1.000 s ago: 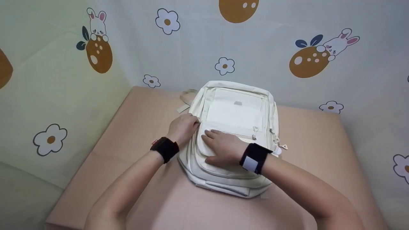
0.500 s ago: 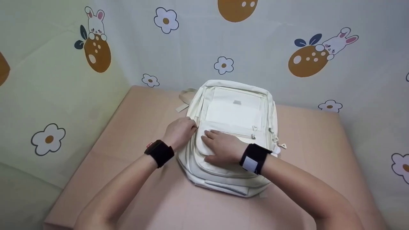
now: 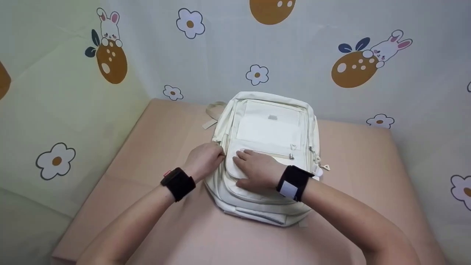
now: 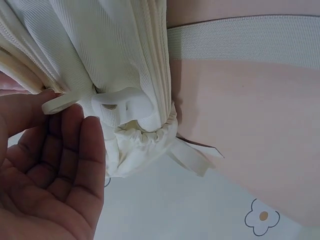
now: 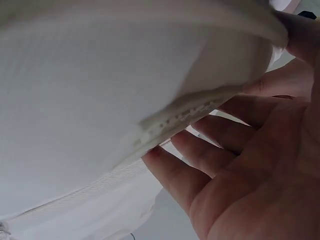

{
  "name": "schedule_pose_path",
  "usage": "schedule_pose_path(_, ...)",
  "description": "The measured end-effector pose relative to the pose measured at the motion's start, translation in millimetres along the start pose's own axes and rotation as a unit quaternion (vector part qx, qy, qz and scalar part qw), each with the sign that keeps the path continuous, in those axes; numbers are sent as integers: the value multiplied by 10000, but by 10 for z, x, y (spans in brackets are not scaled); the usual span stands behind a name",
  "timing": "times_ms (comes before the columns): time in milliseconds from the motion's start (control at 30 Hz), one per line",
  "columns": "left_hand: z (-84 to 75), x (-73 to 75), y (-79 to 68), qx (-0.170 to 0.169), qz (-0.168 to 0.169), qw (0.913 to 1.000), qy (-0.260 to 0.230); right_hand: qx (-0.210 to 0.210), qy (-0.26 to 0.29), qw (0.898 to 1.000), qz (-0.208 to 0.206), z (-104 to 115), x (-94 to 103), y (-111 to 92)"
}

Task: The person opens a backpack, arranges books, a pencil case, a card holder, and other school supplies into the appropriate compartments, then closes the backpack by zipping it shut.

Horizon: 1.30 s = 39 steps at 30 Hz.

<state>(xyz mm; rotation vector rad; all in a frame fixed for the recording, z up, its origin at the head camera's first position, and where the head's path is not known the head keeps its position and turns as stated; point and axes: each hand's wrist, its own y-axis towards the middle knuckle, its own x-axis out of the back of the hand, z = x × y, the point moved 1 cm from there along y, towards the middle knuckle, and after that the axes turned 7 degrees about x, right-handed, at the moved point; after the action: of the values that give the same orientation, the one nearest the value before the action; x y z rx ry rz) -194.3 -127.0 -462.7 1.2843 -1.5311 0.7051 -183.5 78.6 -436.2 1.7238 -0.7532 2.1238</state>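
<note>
A cream backpack (image 3: pixel 270 127) lies front side up, with a zipped front pocket facing me. At its left side, my left hand (image 3: pixel 204 160) pinches a small cream loop-shaped zipper pull (image 4: pixel 59 103) between thumb and forefinger; the other fingers are loosely bent. Beside that pull in the left wrist view sits a white plastic ring (image 4: pixel 135 102) on the bag's side. My right hand (image 3: pixel 257 171) rests on the front pocket, fingers extended and spread. In the right wrist view its fingertips (image 5: pixel 155 152) touch the pale fabric.
The bag lies on a table (image 3: pixel 176 224) with a pinkish cover. A fabric backdrop (image 3: pixel 294 48) with rabbit and flower prints stands behind and to the left. A webbing strap (image 4: pixel 245 40) lies beside the bag, and charm-like pulls (image 3: pixel 323 166) hang at its right.
My left hand has slid down the bag's left side, toward its bottom end, along the zipper. The right hand has stayed in place on the front pocket.
</note>
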Motion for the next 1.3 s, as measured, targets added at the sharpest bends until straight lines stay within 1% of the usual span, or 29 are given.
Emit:
schedule_pose_path(133,23,-28,-13,-63,-46,9999,-108,56,-263,9996,29,32,7,-119)
schedule_pose_path(233,33,-33,-23,-96,-106,9997,-192,153,-380,9991,-127,54,18,-263)
schedule_pose_path(333,37,-25,-30,-86,-170,9994,-274,338,-453,9961,-674,58,-9,-406)
schedule_pose_path(400,40,-22,-32,-45,-176,9993,-313,488,-573,9903,-1166,55,-55,-476)
schedule_pose_path(467,41,-18,-33,-20,-191,9992,-340,609,-679,9824,-1629,47,-113,-519)
schedule_pose_path(567,44,-24,-32,-20,-224,9992,-342,686,-763,9731,-2065,40,-187,-548)
schedule_pose_path(633,44,-28,-36,-25,-240,9992,-333,699,-794,9689,-2237,39,-218,-553)
schedule_pose_path(733,42,-34,-41,-18,-250,9991,-338,675,-784,9669,-2334,40,-230,-562)
schedule_pose_path(867,35,-29,-41,18,-211,9992,-339,614,-833,9636,-2466,51,-187,-590)
schedule_pose_path(933,33,-26,-35,46,-180,9993,-333,597,-1068,9577,-2605,62,-151,-607)
schedule_pose_path(1033,27,-18,-25,108,-121,9993,-346,616,-1683,9459,-2704,87,-114,-617)
schedule_pose_path(1100,23,-13,-25,125,-100,9992,-357,684,-2128,9389,-2616,105,-120,-608)
schedule_pose_path(1167,18,-9,-32,118,-93,9992,-373,802,-2483,9342,-2433,122,-156,-587)
schedule_pose_path(1233,13,-7,-48,92,-113,9992,-382,918,-2726,9312,-2239,134,-210,-560)
schedule_pose_path(1300,5,-4,-69,69,-122,9991,-391,986,-2839,9305,-2096,144,-254,-540)
